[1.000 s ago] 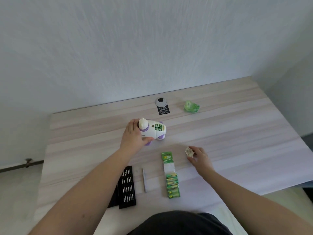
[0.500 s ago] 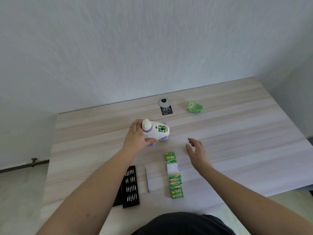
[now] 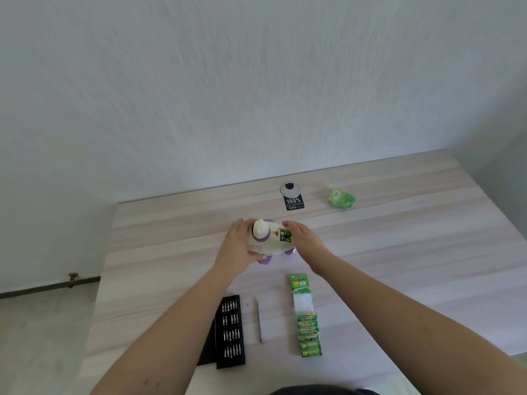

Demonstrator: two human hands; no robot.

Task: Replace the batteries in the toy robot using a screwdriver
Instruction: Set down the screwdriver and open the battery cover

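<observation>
Hands point(image 3: 238, 246) cupping white-purple toy robot point(image 3: 271, 240)

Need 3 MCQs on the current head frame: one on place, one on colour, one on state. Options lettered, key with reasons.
1. Where does the screwdriver lie?
A. Between the black bit case and the battery pack
B. Beside the crumpled green wrapper
C. In the right hand

2. What colour is the collar under the toy robot's white cap?
A. Red
B. Purple
C. Black

3. How is the toy held?
A. Only the left hand touches it
B. It sits alone on the table
C. Left hand and right hand are both on it

Key:
1 A: the thin tool lies on the table, with the case to its left and the pack to its right.
2 B: a purple ring sits below the cap.
3 C: the left hand grips one side, and the right hand's fingers rest by the green batteries in the open compartment.
</observation>
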